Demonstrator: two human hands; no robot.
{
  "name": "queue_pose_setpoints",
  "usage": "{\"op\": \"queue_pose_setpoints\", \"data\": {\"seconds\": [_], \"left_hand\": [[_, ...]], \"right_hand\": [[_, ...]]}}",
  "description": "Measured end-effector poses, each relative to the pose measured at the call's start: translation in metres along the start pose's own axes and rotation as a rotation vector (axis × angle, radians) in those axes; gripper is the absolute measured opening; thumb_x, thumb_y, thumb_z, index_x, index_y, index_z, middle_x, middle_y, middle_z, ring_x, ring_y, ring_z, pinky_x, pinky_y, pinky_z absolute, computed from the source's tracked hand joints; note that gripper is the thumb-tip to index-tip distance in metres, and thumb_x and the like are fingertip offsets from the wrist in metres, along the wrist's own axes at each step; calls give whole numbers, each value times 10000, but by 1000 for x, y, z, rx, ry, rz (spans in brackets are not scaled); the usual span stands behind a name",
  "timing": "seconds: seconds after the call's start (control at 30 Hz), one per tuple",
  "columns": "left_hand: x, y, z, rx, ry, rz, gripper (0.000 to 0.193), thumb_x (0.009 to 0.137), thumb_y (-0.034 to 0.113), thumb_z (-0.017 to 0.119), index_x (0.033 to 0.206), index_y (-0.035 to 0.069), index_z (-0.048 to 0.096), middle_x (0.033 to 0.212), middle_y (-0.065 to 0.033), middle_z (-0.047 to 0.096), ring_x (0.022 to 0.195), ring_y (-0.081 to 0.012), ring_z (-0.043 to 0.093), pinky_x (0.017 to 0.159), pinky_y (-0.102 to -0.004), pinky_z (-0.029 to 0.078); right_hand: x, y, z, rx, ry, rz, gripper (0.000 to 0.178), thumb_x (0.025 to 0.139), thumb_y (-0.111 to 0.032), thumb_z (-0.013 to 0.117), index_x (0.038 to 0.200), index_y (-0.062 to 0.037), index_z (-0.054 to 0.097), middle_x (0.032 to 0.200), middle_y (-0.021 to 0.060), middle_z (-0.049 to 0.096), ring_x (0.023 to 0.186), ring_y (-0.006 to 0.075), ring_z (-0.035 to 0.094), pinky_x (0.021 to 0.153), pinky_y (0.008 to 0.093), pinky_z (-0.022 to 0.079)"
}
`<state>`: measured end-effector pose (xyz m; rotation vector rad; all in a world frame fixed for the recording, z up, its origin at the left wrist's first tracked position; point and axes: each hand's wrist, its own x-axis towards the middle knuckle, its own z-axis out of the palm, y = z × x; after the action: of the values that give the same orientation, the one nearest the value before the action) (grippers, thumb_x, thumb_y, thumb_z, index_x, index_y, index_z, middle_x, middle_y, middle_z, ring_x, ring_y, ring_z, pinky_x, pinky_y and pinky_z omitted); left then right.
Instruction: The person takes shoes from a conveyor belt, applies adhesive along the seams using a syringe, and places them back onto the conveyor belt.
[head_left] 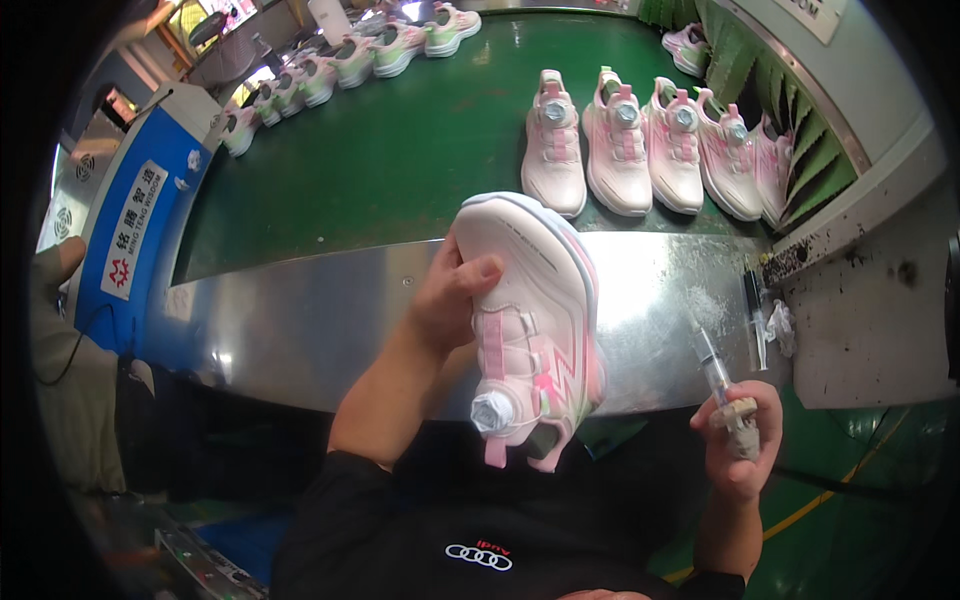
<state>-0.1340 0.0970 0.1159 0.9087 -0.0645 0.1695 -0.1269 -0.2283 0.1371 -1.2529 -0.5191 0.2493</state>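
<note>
My left hand (450, 290) grips a pale pink and white sneaker (545, 290) by its toe end, thumb on the upper. The shoe is tilted, toe away from me and heel opening toward me, with a whitish-wrapped round dial (492, 411) on its tongue. Off to the right, my right hand (742, 440) is closed around a syringe (716, 370) with a clear barrel and a beige wrapping near its plunger end. Its thin tip points up and away, apart from the shoe. The fingers partly hide the plunger.
A metal ledge (300, 330) edges a green conveyor belt (400, 150). Several similar sneakers (625, 150) stand at the right, and another row (352, 60) runs along the far left. A second syringe (754, 310) and crumpled white material (780, 328) lie by the grey machine housing (880, 300). A blue machine (135, 210) flanks the left.
</note>
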Motion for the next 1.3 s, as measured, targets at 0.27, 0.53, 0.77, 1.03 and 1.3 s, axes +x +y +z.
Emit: {"op": "queue_pose_setpoints", "data": {"seconds": [0.27, 0.53, 0.77, 1.03, 1.3], "left_hand": [[-19, 1, -4, 11, -140, 10, 651, 639, 79, 766, 1198, 77, 431, 1042, -45, 535, 985, -140, 519, 866, -298, 422], [-23, -2, -2, 97, -294, 127, 615, 629, 83, 793, 1144, 21, 464, 1085, -161, 566, 1014, -227, 572, 870, -363, 466], [-25, 3, 3, 125, -317, 107, 623, 605, 68, 802, 1137, 17, 481, 1082, -170, 568, 1020, -239, 569, 864, -369, 463], [-28, 4, 5, 93, -303, 86, 641, 596, 66, 803, 1147, 16, 481, 1093, -172, 565, 1028, -238, 564, 871, -364, 458], [-26, 4, 3, 72, -244, 97, 628, 603, 85, 806, 1136, 16, 481, 1078, -161, 574, 1005, -225, 575, 866, -353, 463]], "right_hand": [[43, -21, 59, 403, -291, -26, 657, 720, -603, 656, 1045, -62, 474, 710, 174, 595, 684, 209, 439, 567, 294, 344], [58, -28, 82, 486, -432, 36, 617, 743, -557, 666, 1068, -61, 491, 780, 197, 618, 744, 215, 445, 616, 318, 349], [61, -28, 87, 382, -451, 51, 552, 784, -556, 620, 1062, -108, 458, 677, 140, 592, 662, 193, 414, 487, 283, 308], [59, -28, 86, 365, -427, 68, 565, 781, -562, 619, 1054, -91, 469, 644, 157, 578, 679, 204, 412, 452, 276, 292], [53, -28, 78, 461, -387, 112, 643, 665, -470, 773, 1063, -9, 567, 878, 155, 573, 752, 246, 580, 649, 299, 408]]}}
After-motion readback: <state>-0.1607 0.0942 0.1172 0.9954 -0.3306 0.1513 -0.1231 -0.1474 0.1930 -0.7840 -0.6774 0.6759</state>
